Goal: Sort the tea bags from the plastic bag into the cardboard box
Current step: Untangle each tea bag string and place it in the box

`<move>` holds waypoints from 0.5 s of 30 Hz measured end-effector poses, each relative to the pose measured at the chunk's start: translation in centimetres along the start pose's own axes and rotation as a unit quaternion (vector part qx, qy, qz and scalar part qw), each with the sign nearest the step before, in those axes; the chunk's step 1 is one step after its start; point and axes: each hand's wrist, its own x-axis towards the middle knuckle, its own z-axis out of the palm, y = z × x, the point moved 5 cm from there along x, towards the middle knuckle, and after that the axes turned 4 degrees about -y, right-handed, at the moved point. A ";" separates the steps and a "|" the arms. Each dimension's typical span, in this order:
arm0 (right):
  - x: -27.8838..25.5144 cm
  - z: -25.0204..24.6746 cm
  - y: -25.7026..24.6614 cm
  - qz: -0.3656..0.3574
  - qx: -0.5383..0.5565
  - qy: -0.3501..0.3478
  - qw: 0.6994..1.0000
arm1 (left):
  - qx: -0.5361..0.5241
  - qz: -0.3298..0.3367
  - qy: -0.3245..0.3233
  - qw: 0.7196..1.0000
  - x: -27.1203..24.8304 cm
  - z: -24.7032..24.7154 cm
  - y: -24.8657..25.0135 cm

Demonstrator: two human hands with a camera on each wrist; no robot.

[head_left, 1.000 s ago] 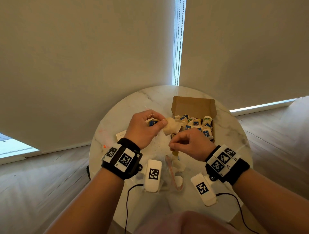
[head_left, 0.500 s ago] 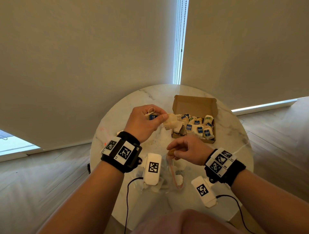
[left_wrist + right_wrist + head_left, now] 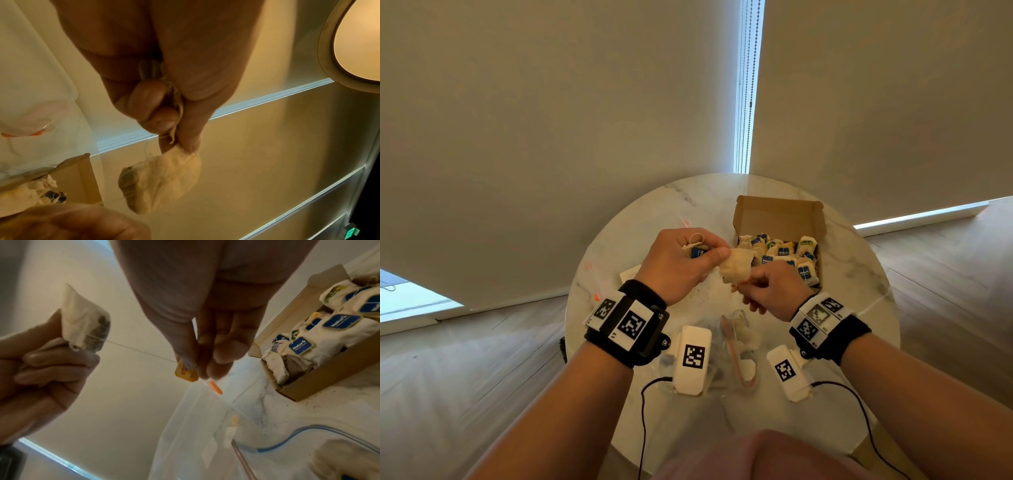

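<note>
My left hand (image 3: 717, 255) grips a pale tea bag (image 3: 738, 269) above the table, with a blue tag and a loop of string bunched in the same fist. The left wrist view shows the tea bag (image 3: 164, 183) hanging from my left hand (image 3: 176, 129). My right hand (image 3: 748, 286) pinches that bag's yellow tag (image 3: 186, 374), and its string runs taut to the tea bag (image 3: 86, 324). The open cardboard box (image 3: 779, 216) sits just behind, holding several tea bags with blue tags (image 3: 784, 257). The clear plastic bag (image 3: 736, 342) lies below my wrists.
The round marble table (image 3: 859, 274) has a near edge close to my body. Tea crumbs (image 3: 702, 291) are scattered in front of the box (image 3: 318, 378). A small pale card (image 3: 630, 274) lies left of my left wrist. The plastic bag's orange slider (image 3: 216, 387) hangs under my right fingers.
My right hand dipped toward the plastic bag half a second ago and has come back up beside the tea bag. The left hand has stayed in place with its tea bag.
</note>
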 end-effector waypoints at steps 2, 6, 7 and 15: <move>0.5 -0.3 -0.4 0.005 0.024 0.002 1.000 | -0.005 -0.006 -0.015 1.000 -0.2 0.3 -0.2; 1.1 -1.5 -2.3 -0.022 0.038 0.035 0.998 | 0.000 -0.010 -0.023 1.000 -0.7 0.8 -0.7; 1.0 -1.8 -2.7 -0.028 0.054 0.044 0.997 | 0.002 -0.010 -0.022 1.000 -0.8 1.0 -0.9; -0.2 -3.4 -6.2 -0.099 0.068 0.068 0.990 | 0.009 -0.042 -0.008 0.999 -1.2 1.4 -2.6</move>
